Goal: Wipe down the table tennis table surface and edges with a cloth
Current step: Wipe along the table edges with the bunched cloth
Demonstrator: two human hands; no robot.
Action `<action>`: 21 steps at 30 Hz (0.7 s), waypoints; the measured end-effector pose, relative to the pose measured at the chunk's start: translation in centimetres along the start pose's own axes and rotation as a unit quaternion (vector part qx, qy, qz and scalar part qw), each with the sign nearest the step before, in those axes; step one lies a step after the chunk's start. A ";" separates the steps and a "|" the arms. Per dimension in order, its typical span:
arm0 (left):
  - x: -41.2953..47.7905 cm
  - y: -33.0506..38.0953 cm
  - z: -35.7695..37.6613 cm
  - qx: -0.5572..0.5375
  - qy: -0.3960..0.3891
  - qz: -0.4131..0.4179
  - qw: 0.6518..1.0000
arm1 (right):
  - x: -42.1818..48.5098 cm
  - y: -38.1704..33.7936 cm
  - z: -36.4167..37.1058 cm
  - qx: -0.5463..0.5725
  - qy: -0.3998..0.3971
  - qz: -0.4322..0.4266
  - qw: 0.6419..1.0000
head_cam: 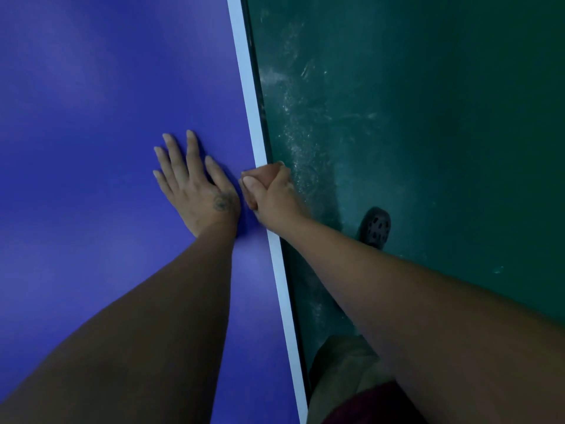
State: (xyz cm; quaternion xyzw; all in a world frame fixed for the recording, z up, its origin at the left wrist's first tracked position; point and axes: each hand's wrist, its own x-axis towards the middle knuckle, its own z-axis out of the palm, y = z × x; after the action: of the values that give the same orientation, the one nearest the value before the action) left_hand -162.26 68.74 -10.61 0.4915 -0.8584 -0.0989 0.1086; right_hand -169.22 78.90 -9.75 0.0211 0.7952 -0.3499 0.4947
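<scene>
The blue table tennis table (91,148) fills the left half of the view, with a white stripe (249,96) running along its right edge. My left hand (195,182) lies flat on the blue top, fingers straight and spread, just inside that edge. My right hand (270,194) grips a small orange-pink cloth (266,171) and holds it against the table's edge, thumb on top and fingers curled over the side. Most of the cloth is hidden inside the hand.
To the right of the table lies a dark green floor (428,117) with pale dusty scuffs near the edge. My dark perforated shoe (376,228) stands on it, and my leg in khaki cloth (342,371) is close to the table's side.
</scene>
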 end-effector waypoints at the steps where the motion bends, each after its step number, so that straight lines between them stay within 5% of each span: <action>1: 0.0 0.0 0.1 -0.003 -0.002 0.000 1.000 | 0.7 -0.9 -0.4 0.003 0.002 -0.001 1.000; 11: 0.1 0.2 -0.1 -0.012 -0.009 -0.005 1.000 | 5.3 -8.5 -3.7 0.109 -0.012 0.001 0.994; 21: 0.0 -0.1 0.3 -0.011 0.006 0.005 1.000 | 1.1 -2.9 -2.3 0.064 -0.030 0.018 0.997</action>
State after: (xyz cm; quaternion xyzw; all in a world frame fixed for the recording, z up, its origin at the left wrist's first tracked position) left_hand -162.26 68.73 -10.87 0.4862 -0.8591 -0.1052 0.1200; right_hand -172.64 77.69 -8.52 0.0563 0.7556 -0.3912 0.5224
